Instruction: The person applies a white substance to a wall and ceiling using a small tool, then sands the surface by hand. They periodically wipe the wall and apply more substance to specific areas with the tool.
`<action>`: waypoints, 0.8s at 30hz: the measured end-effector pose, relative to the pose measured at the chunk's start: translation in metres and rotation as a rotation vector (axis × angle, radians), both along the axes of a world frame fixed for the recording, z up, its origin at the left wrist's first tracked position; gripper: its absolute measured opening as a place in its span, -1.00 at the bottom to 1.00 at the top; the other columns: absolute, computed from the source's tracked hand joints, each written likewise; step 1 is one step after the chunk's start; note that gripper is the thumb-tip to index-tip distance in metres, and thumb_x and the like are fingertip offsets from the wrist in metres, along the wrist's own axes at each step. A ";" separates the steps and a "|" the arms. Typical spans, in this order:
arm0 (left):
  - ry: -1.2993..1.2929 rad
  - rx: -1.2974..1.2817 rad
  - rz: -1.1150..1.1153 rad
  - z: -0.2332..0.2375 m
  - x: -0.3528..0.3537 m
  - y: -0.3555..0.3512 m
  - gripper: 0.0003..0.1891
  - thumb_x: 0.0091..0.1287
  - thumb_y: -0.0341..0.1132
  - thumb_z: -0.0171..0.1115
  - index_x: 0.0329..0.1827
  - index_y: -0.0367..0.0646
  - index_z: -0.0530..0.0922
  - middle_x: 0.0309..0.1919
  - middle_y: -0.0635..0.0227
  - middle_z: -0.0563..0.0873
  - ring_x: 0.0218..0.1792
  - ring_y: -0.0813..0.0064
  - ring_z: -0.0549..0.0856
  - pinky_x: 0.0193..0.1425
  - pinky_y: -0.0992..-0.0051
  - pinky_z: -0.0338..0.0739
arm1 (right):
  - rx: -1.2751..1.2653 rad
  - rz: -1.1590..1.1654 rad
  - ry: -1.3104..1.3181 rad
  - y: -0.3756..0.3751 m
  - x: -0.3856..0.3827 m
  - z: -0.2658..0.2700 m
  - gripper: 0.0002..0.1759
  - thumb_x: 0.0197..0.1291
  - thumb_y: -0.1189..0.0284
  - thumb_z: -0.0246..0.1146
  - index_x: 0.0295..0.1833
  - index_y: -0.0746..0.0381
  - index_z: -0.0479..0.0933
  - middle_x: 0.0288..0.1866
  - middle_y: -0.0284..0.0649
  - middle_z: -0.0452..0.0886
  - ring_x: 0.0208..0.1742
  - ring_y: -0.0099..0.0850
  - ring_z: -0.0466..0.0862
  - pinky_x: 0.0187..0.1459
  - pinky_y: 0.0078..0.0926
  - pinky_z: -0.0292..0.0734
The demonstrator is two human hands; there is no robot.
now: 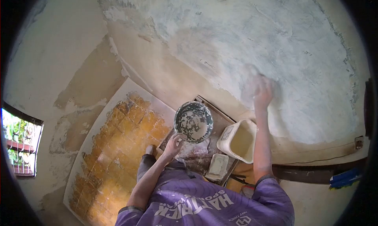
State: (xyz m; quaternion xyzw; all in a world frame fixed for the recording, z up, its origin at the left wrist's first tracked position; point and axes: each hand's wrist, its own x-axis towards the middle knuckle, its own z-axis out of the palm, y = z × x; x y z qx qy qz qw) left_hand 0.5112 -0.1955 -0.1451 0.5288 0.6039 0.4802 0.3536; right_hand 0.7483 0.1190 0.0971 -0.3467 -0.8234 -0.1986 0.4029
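Note:
A dark bowl (193,122) with pale, wet-looking plaster smeared inside stands in front of me. My left hand (173,145) is closed at its near rim, fingers curled against the edge. Up on the wall (220,41), which is coated with patchy white and grey plaster, is my right hand (263,88). Motion smears it. Its fingers look closed around a pale greyish thing flat against the wall, whose kind I cannot make out.
A white bucket (238,141) holding murky liquid and a pale rectangular block-like thing (217,167) are on a plaster-stained board (189,160). Worn orange floor tiles (118,147) lie at left. A barred window (21,143) is far left; a blue thing (345,178) is at right.

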 end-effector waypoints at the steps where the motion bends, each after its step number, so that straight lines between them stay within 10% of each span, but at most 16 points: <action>1: -0.012 -0.009 0.004 0.001 -0.002 -0.001 -0.74 0.28 -0.56 0.12 0.00 -0.19 0.61 0.09 0.16 0.62 0.17 0.14 0.58 0.18 0.31 0.52 | -0.007 -0.001 0.044 0.003 0.001 0.014 -0.37 0.00 0.65 0.23 0.27 0.07 0.56 0.01 -0.11 0.62 0.10 -0.07 0.56 0.20 -0.12 0.44; 10: -0.093 0.055 0.152 0.019 -0.033 -0.012 -0.78 0.32 -0.47 0.16 -0.01 -0.25 0.61 -0.01 0.06 0.62 0.03 0.09 0.64 0.11 0.30 0.55 | -0.383 0.001 -0.218 -0.008 -0.002 -0.103 -0.30 -0.02 0.79 0.16 0.31 0.13 0.48 0.15 -0.11 0.54 0.21 -0.05 0.50 0.23 -0.17 0.46; 20: -0.208 -0.125 0.104 -0.015 -0.044 -0.031 -0.83 0.42 -0.39 0.16 0.00 -0.18 0.62 0.04 0.30 0.66 -0.02 0.41 0.68 0.03 0.38 0.62 | -0.109 -0.183 0.187 -0.013 0.037 0.026 -0.29 -0.03 0.76 0.13 0.32 0.12 0.51 0.14 -0.07 0.58 0.16 0.01 0.52 0.20 -0.12 0.46; 24: -0.188 -0.125 0.041 -0.003 -0.042 -0.018 -0.83 0.41 -0.41 0.16 -0.01 -0.19 0.61 -0.02 0.28 0.67 -0.03 0.40 0.68 0.03 0.39 0.59 | -0.245 -0.298 0.005 -0.005 0.070 -0.078 -0.41 -0.01 0.71 0.17 0.21 0.15 0.57 0.13 -0.03 0.60 0.12 0.02 0.55 0.21 -0.11 0.48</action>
